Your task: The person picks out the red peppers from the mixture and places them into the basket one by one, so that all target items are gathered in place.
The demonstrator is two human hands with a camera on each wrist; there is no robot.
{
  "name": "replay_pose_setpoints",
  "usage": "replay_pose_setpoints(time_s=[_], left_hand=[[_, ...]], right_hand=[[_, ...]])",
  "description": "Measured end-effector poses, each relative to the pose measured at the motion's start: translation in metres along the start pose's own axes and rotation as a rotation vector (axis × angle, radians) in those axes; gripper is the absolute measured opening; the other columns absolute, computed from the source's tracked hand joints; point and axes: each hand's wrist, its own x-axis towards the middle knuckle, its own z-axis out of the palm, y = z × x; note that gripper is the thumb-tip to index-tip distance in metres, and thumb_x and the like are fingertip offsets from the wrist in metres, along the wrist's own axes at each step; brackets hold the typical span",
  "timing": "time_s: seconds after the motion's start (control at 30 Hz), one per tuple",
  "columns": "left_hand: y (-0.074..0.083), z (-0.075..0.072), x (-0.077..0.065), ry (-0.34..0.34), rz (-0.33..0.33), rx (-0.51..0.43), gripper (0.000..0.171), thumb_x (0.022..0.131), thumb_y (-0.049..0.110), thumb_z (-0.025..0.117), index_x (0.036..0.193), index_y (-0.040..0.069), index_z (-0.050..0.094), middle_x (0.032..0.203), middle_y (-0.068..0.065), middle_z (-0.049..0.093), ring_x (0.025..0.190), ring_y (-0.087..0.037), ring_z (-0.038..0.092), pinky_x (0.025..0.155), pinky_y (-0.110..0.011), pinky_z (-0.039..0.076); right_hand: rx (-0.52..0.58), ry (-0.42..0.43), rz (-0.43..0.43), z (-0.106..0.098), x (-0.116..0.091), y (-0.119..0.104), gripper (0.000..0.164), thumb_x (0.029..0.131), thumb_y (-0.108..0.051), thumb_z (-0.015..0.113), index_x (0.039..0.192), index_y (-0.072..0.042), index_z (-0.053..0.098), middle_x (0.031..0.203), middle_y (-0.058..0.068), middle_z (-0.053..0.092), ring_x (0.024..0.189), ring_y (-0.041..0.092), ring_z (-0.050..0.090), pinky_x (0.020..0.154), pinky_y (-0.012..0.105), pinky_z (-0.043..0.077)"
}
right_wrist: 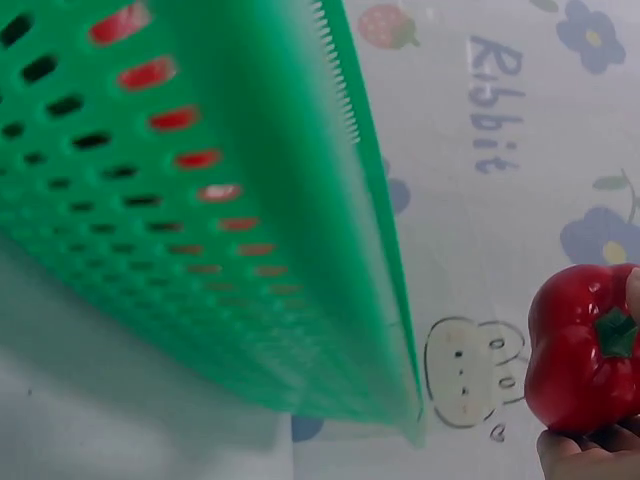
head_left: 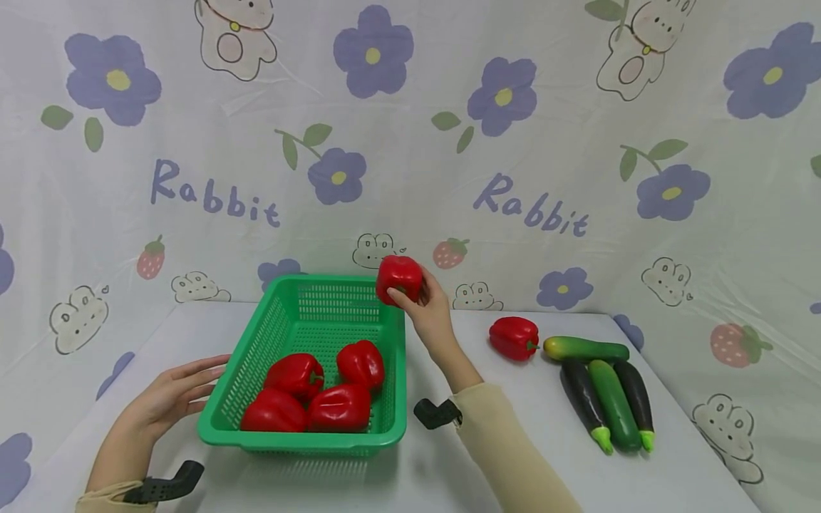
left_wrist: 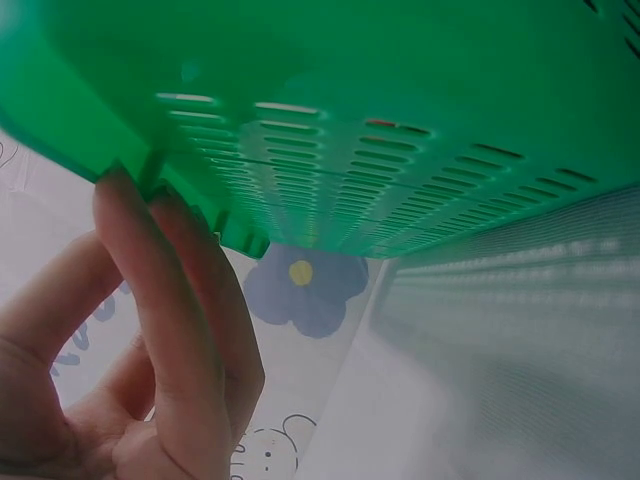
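Note:
My right hand [head_left: 430, 317] grips a red bell pepper [head_left: 399, 278] above the far right corner of the green basket [head_left: 400, 399]. The right wrist view shows that pepper [right_wrist: 575, 350] with its green stem, beside the basket's wall. Inside the basket, several red bell peppers [head_left: 340, 407] lie toward the near end. At the basket's left side is my left hand [head_left: 169, 399], its fingers extended; in the left wrist view the fingertips [left_wrist: 115, 185] touch the underside of the green rim.
Right of the basket lies another red bell pepper [head_left: 514, 338]. Beside it are a green cucumber with a yellowish end [head_left: 586, 349], a darker green cucumber [head_left: 613, 406] and two eggplants [head_left: 584, 395] on the white table [head_left: 680, 470]. A patterned cloth [head_left: 410, 149] hangs behind.

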Motion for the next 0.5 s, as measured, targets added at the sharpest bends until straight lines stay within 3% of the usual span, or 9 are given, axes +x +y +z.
replay_pose_setpoints(time_s=[0.5], left_hand=[[-0.001, 0.001, 0.002, 0.021, -0.009, 0.000, 0.035, 0.098, 0.033, 0.057, 0.133, 0.028, 0.059, 0.108, 0.026, 0.065, 0.104, -0.001, 0.063, 0.090, -0.034, 0.055]], right_hand=[[-0.016, -0.081, -0.015, 0.032, -0.002, -0.017, 0.069, 0.088, -0.022, 0.072, 0.148, -0.011, 0.039, 0.144, 0.010, 0.052, 0.135, 0.026, 0.049, 0.109, 0.039, 0.042]])
